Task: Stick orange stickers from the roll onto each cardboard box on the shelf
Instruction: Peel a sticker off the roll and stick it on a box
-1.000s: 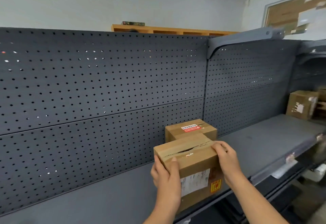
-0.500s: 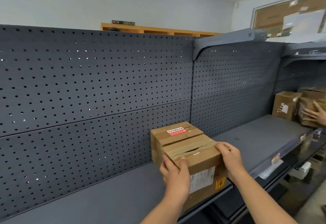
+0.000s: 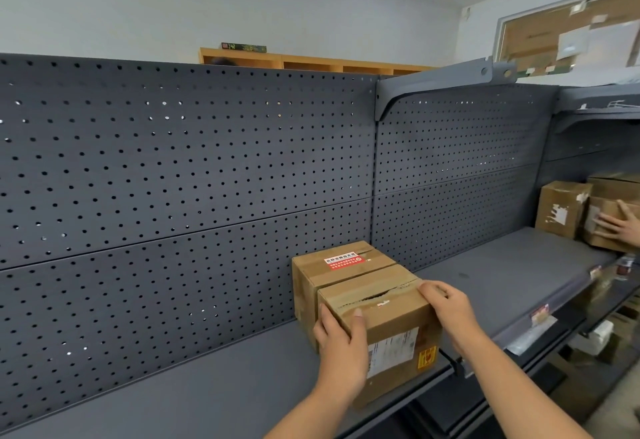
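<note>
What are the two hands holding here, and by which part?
Both hold the front cardboard box: the left hand grips its top left edge, the right hand its top right corner.

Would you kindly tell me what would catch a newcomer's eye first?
The left hand and right hand grip a cardboard box with a torn top seam on the shelf. Behind it stands a second box bearing a red sticker. Far right, another person's hand holds a third box.
</note>
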The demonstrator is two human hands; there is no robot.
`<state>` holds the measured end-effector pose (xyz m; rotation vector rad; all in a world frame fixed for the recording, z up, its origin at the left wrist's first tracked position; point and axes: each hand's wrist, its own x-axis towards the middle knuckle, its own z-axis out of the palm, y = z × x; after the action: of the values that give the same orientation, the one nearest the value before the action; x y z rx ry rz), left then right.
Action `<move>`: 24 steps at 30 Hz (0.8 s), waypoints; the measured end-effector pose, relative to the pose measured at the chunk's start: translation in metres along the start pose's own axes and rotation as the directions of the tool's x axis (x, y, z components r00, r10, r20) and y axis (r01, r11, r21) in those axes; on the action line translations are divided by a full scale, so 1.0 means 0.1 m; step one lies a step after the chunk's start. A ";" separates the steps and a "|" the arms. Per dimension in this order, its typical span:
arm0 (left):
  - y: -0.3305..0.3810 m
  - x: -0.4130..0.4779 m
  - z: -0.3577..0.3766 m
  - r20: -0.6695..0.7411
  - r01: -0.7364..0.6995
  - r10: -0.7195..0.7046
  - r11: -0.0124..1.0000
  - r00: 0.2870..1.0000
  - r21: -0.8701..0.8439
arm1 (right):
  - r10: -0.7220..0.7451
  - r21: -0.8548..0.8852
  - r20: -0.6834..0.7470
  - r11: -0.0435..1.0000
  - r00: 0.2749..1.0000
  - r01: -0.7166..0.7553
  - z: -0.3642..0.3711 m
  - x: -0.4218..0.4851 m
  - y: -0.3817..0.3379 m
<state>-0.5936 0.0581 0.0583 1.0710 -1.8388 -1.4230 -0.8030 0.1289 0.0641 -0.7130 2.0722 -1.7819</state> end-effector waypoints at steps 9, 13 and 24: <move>0.10 0.12 -0.23 -0.043 -0.143 0.157 0.964 0.987 0.226 | -0.231 -0.443 0.041 0.868 0.972 0.224 -0.06 0.00 -0.22; 0.23 0.00 -0.42 -0.054 -0.267 0.318 0.867 0.946 0.420 | -0.348 -0.559 0.099 0.755 0.932 0.342 0.10 -0.31 -0.35; -0.10 -0.59 -1.39 0.016 -0.407 0.562 0.579 0.827 0.706 | -0.580 -0.573 0.348 0.491 0.736 0.657 0.67 -1.27 -0.43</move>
<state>-0.4462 0.0376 0.0884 0.8549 -2.3149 -0.2521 -0.6549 0.1404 0.0843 -1.9467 2.5769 -1.1139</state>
